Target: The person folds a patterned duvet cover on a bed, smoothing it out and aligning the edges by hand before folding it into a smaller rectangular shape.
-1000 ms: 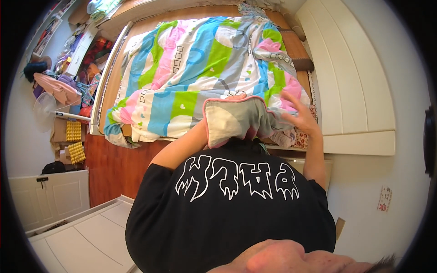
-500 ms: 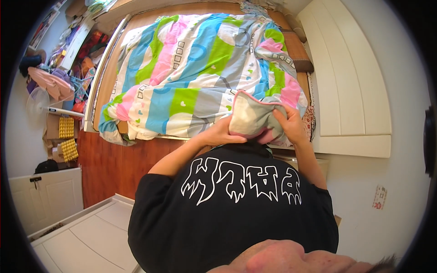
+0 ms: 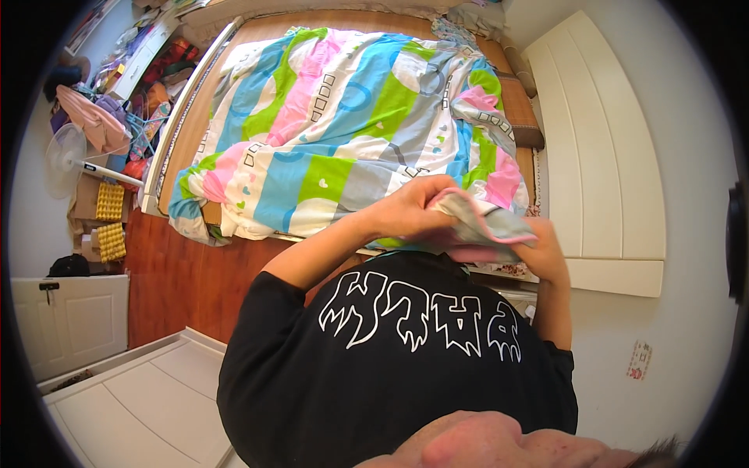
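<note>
While held up just right of centre in the frame, cloth (image 3: 491, 222): grey and white with pink edging, folded, sloping down to the right, above the collar of the black shirt (image 3: 390, 394).
Left hand (image 3: 413, 207): at the cloth's upper left end, back upward, fingers curled in and seemingly pinching; half a second ago lower and flatter, under the bottom left corner.
Right hand (image 3: 544, 246): at the cloth's lower right end, now below the left; earlier pinching the upper edge, now too blurred to tell whether pinching or only touching.
Fold: changed from a broad raised panel to a narrow slant; probably a turn or change of grip, not a setting-down.
Quilt (image 3: 324, 187): rumpled across the bed (image 3: 374, 23), upper middle of the frame, lying much as before.
</note>
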Available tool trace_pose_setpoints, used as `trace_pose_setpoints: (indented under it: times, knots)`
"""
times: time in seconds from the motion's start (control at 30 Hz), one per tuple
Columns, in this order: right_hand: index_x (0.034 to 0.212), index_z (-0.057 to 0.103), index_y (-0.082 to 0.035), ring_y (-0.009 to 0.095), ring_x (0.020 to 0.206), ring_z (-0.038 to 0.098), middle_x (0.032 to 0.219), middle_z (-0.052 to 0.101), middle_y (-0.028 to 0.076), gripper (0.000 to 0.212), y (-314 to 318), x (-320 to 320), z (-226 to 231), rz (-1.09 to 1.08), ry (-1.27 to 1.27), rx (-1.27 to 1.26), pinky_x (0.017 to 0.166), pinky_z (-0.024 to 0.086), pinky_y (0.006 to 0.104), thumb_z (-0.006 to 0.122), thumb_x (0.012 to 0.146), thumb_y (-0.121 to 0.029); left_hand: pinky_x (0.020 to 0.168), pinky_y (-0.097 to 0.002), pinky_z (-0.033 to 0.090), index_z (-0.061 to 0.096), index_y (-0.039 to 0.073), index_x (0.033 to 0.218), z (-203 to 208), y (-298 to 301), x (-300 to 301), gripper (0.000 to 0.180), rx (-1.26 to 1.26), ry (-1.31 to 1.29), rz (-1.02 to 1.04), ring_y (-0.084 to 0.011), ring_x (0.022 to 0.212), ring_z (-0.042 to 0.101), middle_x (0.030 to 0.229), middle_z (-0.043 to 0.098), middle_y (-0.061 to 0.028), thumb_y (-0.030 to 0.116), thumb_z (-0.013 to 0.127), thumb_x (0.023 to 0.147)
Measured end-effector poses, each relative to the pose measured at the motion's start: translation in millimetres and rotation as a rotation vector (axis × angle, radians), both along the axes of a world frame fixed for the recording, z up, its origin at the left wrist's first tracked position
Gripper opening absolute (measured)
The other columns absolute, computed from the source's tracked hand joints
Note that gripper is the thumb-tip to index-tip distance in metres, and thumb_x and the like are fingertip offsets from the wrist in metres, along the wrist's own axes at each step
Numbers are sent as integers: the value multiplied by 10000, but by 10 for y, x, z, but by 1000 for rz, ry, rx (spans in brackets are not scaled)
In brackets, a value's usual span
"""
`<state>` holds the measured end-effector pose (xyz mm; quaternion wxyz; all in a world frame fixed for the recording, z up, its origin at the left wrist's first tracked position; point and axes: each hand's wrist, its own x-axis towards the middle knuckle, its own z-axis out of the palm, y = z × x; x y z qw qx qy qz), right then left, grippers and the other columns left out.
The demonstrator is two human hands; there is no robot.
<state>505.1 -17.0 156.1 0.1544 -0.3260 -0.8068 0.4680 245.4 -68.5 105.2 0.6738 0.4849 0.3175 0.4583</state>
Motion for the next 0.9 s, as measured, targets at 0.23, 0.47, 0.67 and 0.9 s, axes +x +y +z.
trace_pose_setpoints:
  times: [0.23,0.47,0.67,0.9]
  knots:
    - [1003,623,43,113,831,580,910,660,59,227,69,-109,-29,-290,196,29,750,458,278,597,806,-68,650,-215,443,590,19,1039,138,90,130,215,91,160,123,-39,762,517,885,600,3,175,535,901]
    - [1065,613,31,131,952,573,1005,645,60,262,286,-47,-182,-192,337,-194,848,439,273,568,813,-20,542,-201,358,619,21,861,3,287,58,236,212,171,123,2,643,411,674,491,88,200,490,944]
    - [1120,583,12,123,942,569,1016,632,57,275,88,-182,-437,-127,480,-472,827,458,256,555,849,-24,785,-245,450,634,-2,986,-398,133,-230,267,34,-22,19,-87,873,581,954,635,-25,215,486,939]
    - [1061,608,8,122,877,594,968,655,76,248,-78,35,-393,428,133,-410,781,456,268,563,836,-85,768,-248,451,671,-25,908,-886,-250,-150,195,-229,-152,-467,-131,876,569,875,639,-64,79,719,749]
